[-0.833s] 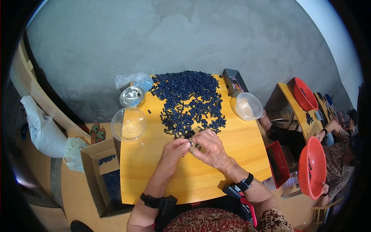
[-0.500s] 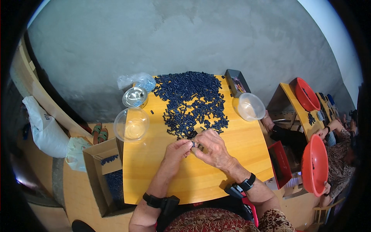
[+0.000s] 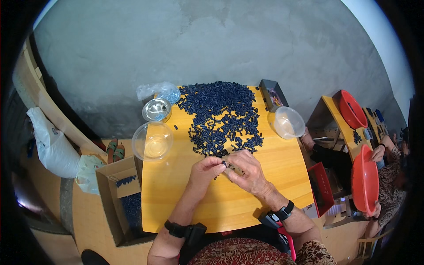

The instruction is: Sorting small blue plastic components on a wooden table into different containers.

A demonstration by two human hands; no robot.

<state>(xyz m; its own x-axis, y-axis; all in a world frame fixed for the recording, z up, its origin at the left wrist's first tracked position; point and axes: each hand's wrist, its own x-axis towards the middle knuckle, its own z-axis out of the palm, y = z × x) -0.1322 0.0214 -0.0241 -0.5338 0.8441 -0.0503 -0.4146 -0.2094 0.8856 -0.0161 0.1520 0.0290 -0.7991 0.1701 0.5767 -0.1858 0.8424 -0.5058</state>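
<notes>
My left hand (image 3: 206, 171) pinches a small dark blue tube-like piece (image 3: 224, 164) between thumb and fingers at the near edge of a pile. Fingertips of my right hand (image 3: 248, 173) meet it from the other side, closed around small dark bits that are partly hidden. Just beyond both hands a large heap of the same short dark blue pieces (image 3: 216, 99) spreads over the yellow wooden table (image 3: 185, 212). One loose piece (image 3: 176, 127) lies left of the heap.
Left on the table stand a clear bowl (image 3: 153, 152), a metal bowl (image 3: 155, 115) and a plastic bag (image 3: 152, 91). At right are a clear tub (image 3: 297, 123) and a dark tray (image 3: 265, 87). A cardboard box (image 3: 106, 198) sits left; a co-worker holds a red basin (image 3: 366, 185).
My fingers have shifted slightly around the small piece, while both hands stay in nearly the same place. At right, the co-worker's red basin has turned and moved a little.
</notes>
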